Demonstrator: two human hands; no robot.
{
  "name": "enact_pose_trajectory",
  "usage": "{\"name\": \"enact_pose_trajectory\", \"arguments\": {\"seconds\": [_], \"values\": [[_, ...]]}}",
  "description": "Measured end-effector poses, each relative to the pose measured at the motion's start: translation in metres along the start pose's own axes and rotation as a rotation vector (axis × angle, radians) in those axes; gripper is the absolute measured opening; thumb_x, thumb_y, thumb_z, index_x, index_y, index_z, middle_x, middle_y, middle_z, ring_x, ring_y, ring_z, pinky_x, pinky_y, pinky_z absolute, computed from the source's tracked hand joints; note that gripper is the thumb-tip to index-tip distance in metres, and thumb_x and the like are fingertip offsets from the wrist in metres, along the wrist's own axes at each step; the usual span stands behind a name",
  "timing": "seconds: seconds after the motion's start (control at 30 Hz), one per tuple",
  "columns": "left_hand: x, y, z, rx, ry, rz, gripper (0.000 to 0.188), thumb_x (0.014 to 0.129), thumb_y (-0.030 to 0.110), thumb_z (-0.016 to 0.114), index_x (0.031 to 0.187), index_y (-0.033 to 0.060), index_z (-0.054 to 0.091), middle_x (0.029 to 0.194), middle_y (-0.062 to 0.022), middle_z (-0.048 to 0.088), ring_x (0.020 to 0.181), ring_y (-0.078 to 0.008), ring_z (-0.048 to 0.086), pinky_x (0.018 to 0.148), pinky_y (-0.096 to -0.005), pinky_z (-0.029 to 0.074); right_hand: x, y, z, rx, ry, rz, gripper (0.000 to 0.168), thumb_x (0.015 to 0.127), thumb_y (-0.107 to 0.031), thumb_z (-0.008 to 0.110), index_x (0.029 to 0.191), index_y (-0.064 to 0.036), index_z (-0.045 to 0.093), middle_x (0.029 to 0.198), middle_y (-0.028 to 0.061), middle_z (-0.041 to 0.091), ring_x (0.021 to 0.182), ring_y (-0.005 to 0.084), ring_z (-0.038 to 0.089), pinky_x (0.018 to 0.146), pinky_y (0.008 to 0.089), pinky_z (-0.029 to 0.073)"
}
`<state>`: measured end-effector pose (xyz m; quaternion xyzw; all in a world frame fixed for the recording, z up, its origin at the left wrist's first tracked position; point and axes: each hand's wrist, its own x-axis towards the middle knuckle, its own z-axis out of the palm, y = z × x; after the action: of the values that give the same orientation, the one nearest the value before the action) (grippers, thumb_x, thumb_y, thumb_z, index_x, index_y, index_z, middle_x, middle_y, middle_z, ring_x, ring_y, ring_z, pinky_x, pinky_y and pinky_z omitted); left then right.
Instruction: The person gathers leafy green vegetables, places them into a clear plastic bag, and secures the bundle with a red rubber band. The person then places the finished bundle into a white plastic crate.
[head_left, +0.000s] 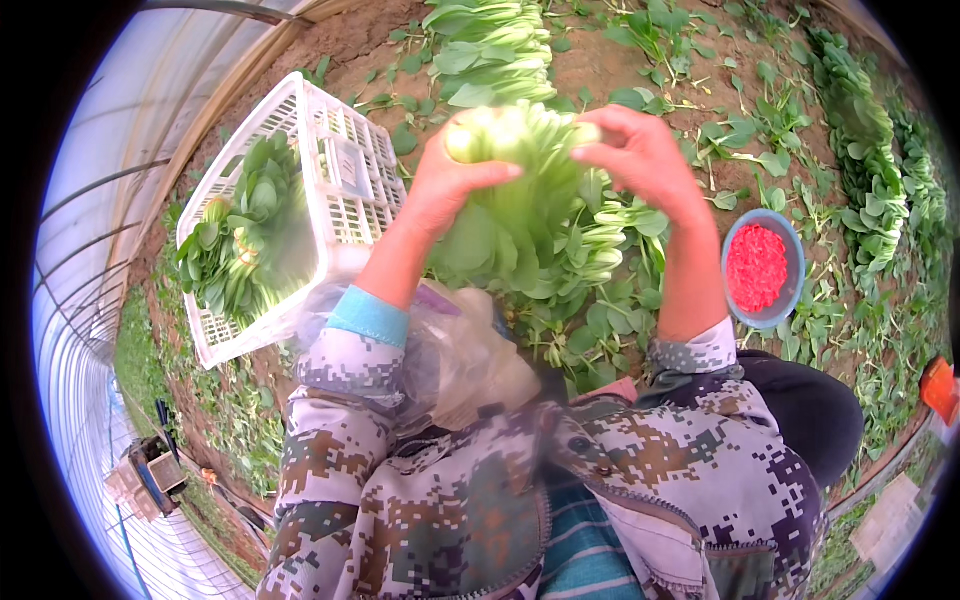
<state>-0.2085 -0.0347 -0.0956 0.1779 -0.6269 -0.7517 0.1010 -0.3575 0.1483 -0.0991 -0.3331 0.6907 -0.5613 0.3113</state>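
My left hand (448, 184) is closed around a bunch of leafy greens (517, 199), probably bok choy. The pale stem bases point away from me and the leaves hang towards me, partly blurred. At the bunch's right side, my right hand (646, 161) pinches a pale stem base (585, 134) between thumb and fingers. Under and beside the bunch lies a pile of cut greens (600, 251) with stems to the right. Farther ahead, a neat row of cut greens (495, 52) rests on the soil.
A white plastic crate (319, 172) holding banded bunches (251, 225) stands tilted at left. To the right sits a blue bowl (798, 277) of red bands (756, 268). Clear plastic (465, 360) covers my lap. More greens (862, 157) lie far right; the greenhouse film wall (97, 195) curves along the left.
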Motion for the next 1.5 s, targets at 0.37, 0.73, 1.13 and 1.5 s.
{"name": "enact_pose_trajectory", "arguments": {"seconds": [0.37,0.73,1.13,1.5], "values": [[-0.016,0.021,-0.004,0.265,-0.062,0.167,0.066,0.061,0.008,0.081,0.121,0.0048,0.054,0.113,-0.0035,0.060,0.101,-0.0129,0.056,0.091,-0.0284,0.045,0.000,-0.007,0.044,0.483,-0.132,-0.154,0.024,0.081,-0.007,0.068,0.103,0.004,0.063,0.093,0.0057,0.059,0.080,0.0137,0.062,0.062,0.0259,0.056],[-0.103,0.162,0.003,0.896,0.062,0.197,0.059,0.061,0.009,0.076,0.117,0.0055,0.057,0.103,-0.0043,0.064,0.094,-0.0134,0.061,0.084,-0.0279,0.049,-0.019,-0.084,0.115,0.876,-0.271,-0.379,0.051,0.077,0.006,0.065,0.125,0.004,0.046,0.099,0.0077,0.058,0.081,0.0131,0.061,0.069,0.0266,0.057],[-0.154,0.078,-0.042,0.615,0.259,-0.134,0.066,0.060,0.001,0.073,0.123,-0.0002,0.050,0.108,-0.0067,0.059,0.100,-0.0147,0.056,0.091,-0.0292,0.044,-0.008,-0.019,0.157,0.239,-0.295,-0.448,0.037,0.077,-0.009,0.067,0.113,-0.001,0.060,0.101,0.0114,0.061,0.073,0.0181,0.062,0.068,0.0304,0.053],[-0.170,0.069,-0.068,0.627,0.339,-0.149,0.073,0.060,0.008,0.076,0.127,0.0009,0.049,0.114,-0.0076,0.057,0.104,-0.0167,0.055,0.094,-0.0302,0.043,0.082,0.214,0.068,-0.672,0.178,0.225,0.051,0.070,-0.029,0.072,0.112,-0.003,0.058,0.108,0.0177,0.063,0.104,0.0343,0.058,0.089,0.0421,0.046]]}}
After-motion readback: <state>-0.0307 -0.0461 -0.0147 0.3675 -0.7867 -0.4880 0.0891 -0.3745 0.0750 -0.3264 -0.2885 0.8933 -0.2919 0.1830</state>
